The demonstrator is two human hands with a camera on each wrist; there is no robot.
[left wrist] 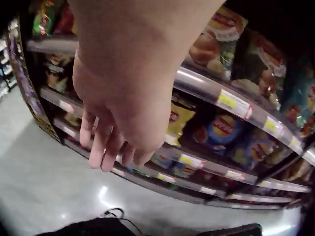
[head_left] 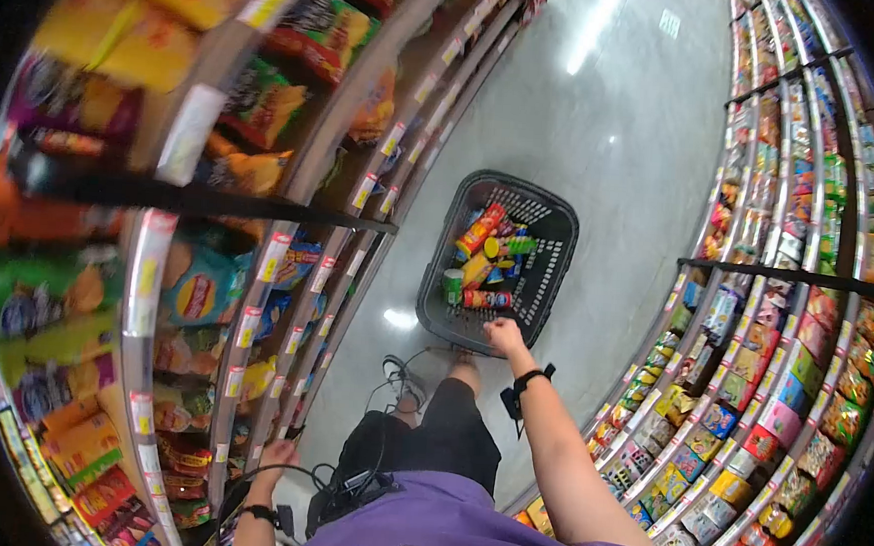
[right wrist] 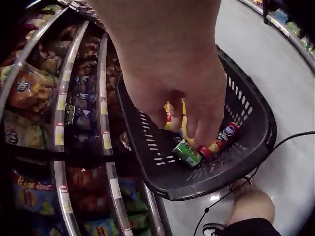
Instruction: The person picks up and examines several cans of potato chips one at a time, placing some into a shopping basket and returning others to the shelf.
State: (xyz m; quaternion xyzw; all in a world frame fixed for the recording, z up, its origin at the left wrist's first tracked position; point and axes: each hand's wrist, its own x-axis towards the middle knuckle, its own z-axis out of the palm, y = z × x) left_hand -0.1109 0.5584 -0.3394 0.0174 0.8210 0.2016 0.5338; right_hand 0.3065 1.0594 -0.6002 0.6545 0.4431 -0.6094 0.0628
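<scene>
A black shopping basket [head_left: 561,216] with slotted walls stands in the aisle ahead of the person. It contains several snack tubes, among them a red tube [head_left: 486,299], a green can [head_left: 452,284] and an orange-red tube [head_left: 480,231]. Over the basket's near rim hangs my right hand [head_left: 505,335], its fingers loosely bent. In the right wrist view those fingers [right wrist: 199,118] point down over the tubes, with yellow packaging showing through their gaps. My left hand [left wrist: 123,108] hangs relaxed beside the left shelves, fingers downward and holding nothing.
Shelves of chip bags [head_left: 196,288] line the left side close to the left arm. Packaged snacks [head_left: 718,420] fill the right shelves. Black cables [head_left: 401,376] dangle near the person's legs. Grey shiny floor [head_left: 624,164] runs along the aisle.
</scene>
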